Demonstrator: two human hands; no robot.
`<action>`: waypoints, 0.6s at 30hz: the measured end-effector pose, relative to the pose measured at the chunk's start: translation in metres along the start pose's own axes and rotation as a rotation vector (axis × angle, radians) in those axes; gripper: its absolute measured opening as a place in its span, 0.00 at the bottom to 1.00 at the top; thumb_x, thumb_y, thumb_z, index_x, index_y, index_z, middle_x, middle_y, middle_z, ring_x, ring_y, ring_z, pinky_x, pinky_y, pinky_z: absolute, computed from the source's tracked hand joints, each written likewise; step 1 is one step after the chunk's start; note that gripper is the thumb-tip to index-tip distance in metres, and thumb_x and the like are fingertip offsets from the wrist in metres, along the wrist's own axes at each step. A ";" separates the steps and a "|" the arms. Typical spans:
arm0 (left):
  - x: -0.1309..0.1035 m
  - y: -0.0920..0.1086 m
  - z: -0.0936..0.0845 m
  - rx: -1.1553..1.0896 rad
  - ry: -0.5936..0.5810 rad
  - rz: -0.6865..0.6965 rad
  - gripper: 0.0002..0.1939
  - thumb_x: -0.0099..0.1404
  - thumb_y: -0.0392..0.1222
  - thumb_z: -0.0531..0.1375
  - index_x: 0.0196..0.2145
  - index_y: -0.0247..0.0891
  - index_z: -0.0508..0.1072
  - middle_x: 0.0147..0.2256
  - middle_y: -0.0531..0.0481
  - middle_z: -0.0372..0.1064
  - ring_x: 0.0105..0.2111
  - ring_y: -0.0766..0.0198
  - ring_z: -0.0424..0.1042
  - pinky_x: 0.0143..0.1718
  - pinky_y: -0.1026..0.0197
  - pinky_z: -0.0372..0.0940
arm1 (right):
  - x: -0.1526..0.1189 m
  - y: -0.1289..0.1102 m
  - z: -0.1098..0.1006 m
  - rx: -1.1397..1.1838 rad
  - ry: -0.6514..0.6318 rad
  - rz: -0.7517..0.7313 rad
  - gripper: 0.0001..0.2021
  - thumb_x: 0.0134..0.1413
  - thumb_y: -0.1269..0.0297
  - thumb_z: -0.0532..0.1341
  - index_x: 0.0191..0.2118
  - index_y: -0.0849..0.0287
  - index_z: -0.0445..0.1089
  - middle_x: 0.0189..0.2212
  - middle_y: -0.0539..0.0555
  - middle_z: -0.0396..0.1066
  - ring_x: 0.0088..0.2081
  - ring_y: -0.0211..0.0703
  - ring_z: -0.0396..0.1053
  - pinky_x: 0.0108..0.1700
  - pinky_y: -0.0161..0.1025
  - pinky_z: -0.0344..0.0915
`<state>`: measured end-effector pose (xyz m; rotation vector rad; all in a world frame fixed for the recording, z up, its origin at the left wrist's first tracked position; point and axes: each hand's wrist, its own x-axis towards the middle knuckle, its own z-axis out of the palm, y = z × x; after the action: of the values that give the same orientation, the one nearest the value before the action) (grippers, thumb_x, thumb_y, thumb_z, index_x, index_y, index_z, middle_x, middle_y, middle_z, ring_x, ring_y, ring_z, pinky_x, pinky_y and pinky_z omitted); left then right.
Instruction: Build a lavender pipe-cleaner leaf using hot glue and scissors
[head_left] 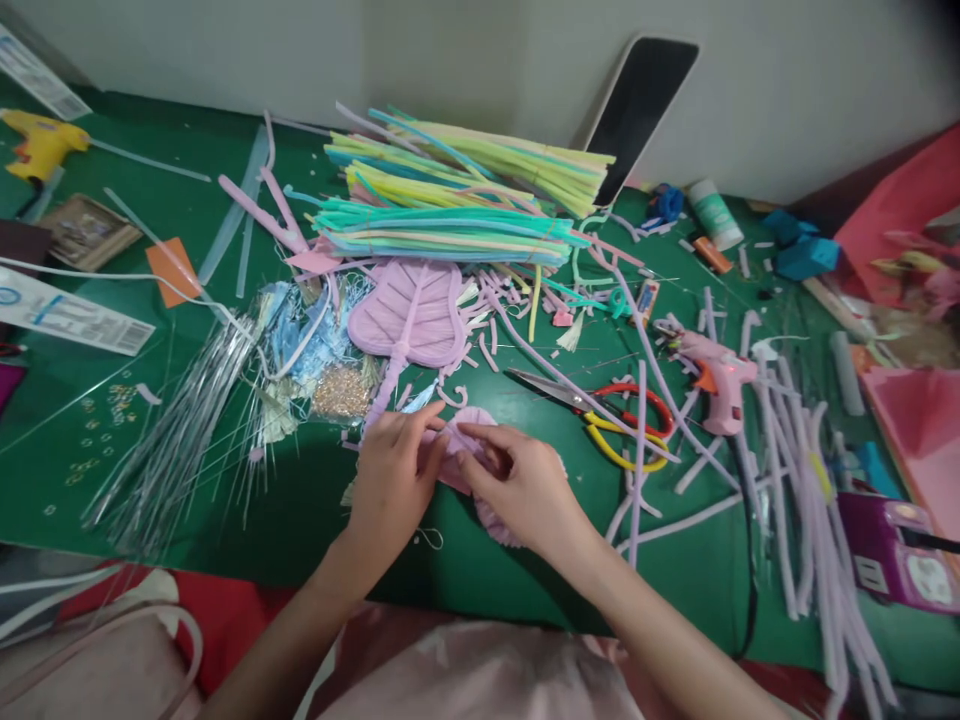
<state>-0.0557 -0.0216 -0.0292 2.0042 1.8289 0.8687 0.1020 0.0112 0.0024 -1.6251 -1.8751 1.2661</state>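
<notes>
Lilac, a ruffled piece (472, 416) is pinched by the left hand (391, 475) and right hand (531, 490) over the green table (300, 510), apparently for steadiness; scissors (582, 402) are laid within easy reach.

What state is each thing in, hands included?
Left hand: pinching lilac piece
Right hand: pinching the same piece
Scissors: lying flat, blades apparently near closed
Phone: propped on wall, screen dark
Pink glue gun: on its side
Yellow glue gun: on its side
Silver strands: loose, fanned out
</notes>
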 end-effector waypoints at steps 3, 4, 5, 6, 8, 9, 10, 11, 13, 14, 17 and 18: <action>0.000 0.000 0.003 0.007 0.018 0.003 0.13 0.69 0.38 0.57 0.51 0.40 0.67 0.37 0.48 0.76 0.39 0.55 0.72 0.42 0.52 0.66 | 0.001 -0.002 0.001 -0.018 0.000 0.005 0.18 0.51 0.62 0.61 0.47 0.63 0.78 0.23 0.51 0.71 0.22 0.36 0.61 0.25 0.34 0.58; 0.000 0.000 0.004 0.009 0.027 0.001 0.12 0.69 0.38 0.57 0.50 0.40 0.67 0.36 0.49 0.76 0.39 0.55 0.72 0.42 0.52 0.65 | 0.002 -0.002 0.002 -0.023 0.001 0.004 0.18 0.51 0.62 0.61 0.46 0.62 0.78 0.22 0.50 0.70 0.21 0.36 0.60 0.24 0.34 0.57; 0.000 0.001 0.005 0.010 0.037 -0.002 0.12 0.69 0.38 0.58 0.50 0.39 0.68 0.36 0.49 0.76 0.38 0.55 0.72 0.42 0.53 0.65 | 0.002 -0.003 0.002 -0.027 0.001 0.004 0.18 0.51 0.62 0.61 0.46 0.62 0.78 0.22 0.50 0.70 0.21 0.36 0.59 0.24 0.34 0.56; 0.001 0.001 0.006 0.009 0.046 -0.007 0.12 0.68 0.37 0.58 0.49 0.39 0.68 0.36 0.49 0.76 0.38 0.55 0.71 0.42 0.53 0.65 | 0.003 -0.004 0.002 -0.028 0.001 0.003 0.18 0.52 0.62 0.61 0.46 0.62 0.78 0.22 0.50 0.69 0.21 0.36 0.59 0.24 0.34 0.56; 0.001 0.001 0.007 0.004 0.059 -0.020 0.12 0.68 0.37 0.59 0.49 0.39 0.68 0.35 0.49 0.76 0.38 0.56 0.71 0.43 0.53 0.65 | 0.004 -0.006 0.001 -0.025 -0.001 0.006 0.17 0.52 0.62 0.61 0.45 0.62 0.78 0.22 0.49 0.69 0.21 0.36 0.59 0.24 0.34 0.56; 0.001 0.002 0.007 -0.001 0.062 -0.026 0.12 0.68 0.37 0.59 0.50 0.39 0.68 0.35 0.50 0.76 0.38 0.56 0.71 0.43 0.53 0.64 | 0.004 -0.007 0.001 -0.022 -0.007 0.012 0.17 0.52 0.62 0.61 0.45 0.62 0.78 0.22 0.49 0.68 0.21 0.36 0.59 0.24 0.34 0.56; 0.002 0.002 0.007 -0.007 0.063 -0.031 0.13 0.68 0.37 0.59 0.50 0.39 0.68 0.35 0.50 0.76 0.38 0.56 0.71 0.43 0.53 0.64 | 0.005 -0.008 0.001 -0.019 -0.015 0.020 0.17 0.52 0.61 0.61 0.45 0.62 0.78 0.22 0.49 0.68 0.21 0.36 0.59 0.25 0.34 0.56; 0.002 0.002 0.007 -0.013 0.062 -0.034 0.13 0.68 0.37 0.59 0.50 0.39 0.67 0.35 0.50 0.76 0.38 0.56 0.71 0.43 0.53 0.64 | 0.005 -0.008 0.001 -0.015 -0.022 0.028 0.17 0.52 0.61 0.61 0.46 0.61 0.78 0.22 0.49 0.68 0.21 0.35 0.59 0.25 0.33 0.56; 0.001 0.002 0.007 -0.023 0.056 -0.036 0.13 0.68 0.36 0.59 0.50 0.38 0.67 0.35 0.50 0.76 0.37 0.56 0.71 0.43 0.53 0.64 | 0.006 -0.010 0.001 -0.007 -0.035 0.038 0.17 0.52 0.61 0.61 0.46 0.61 0.78 0.22 0.49 0.67 0.22 0.35 0.59 0.25 0.33 0.56; 0.001 0.002 0.007 -0.026 0.053 -0.036 0.13 0.68 0.35 0.59 0.50 0.38 0.67 0.35 0.50 0.76 0.37 0.56 0.71 0.42 0.53 0.64 | 0.006 -0.011 0.001 -0.002 -0.039 0.039 0.17 0.52 0.61 0.61 0.46 0.62 0.78 0.22 0.49 0.67 0.22 0.35 0.58 0.25 0.33 0.56; 0.001 0.002 0.006 -0.030 0.049 -0.038 0.13 0.68 0.35 0.59 0.50 0.38 0.67 0.35 0.50 0.76 0.37 0.56 0.70 0.41 0.54 0.64 | 0.007 -0.012 0.002 0.007 -0.038 0.029 0.17 0.52 0.62 0.60 0.45 0.62 0.78 0.21 0.48 0.66 0.22 0.35 0.58 0.26 0.34 0.56; 0.002 0.002 0.006 -0.031 0.050 -0.039 0.14 0.68 0.35 0.59 0.50 0.38 0.67 0.35 0.50 0.76 0.37 0.56 0.70 0.41 0.54 0.64 | 0.008 -0.012 0.002 0.008 -0.038 0.026 0.17 0.52 0.62 0.60 0.45 0.62 0.78 0.21 0.48 0.65 0.22 0.36 0.58 0.26 0.34 0.56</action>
<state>-0.0507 -0.0192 -0.0326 1.9383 1.8628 0.9376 0.0914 0.0182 0.0084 -1.6377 -1.8747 1.3215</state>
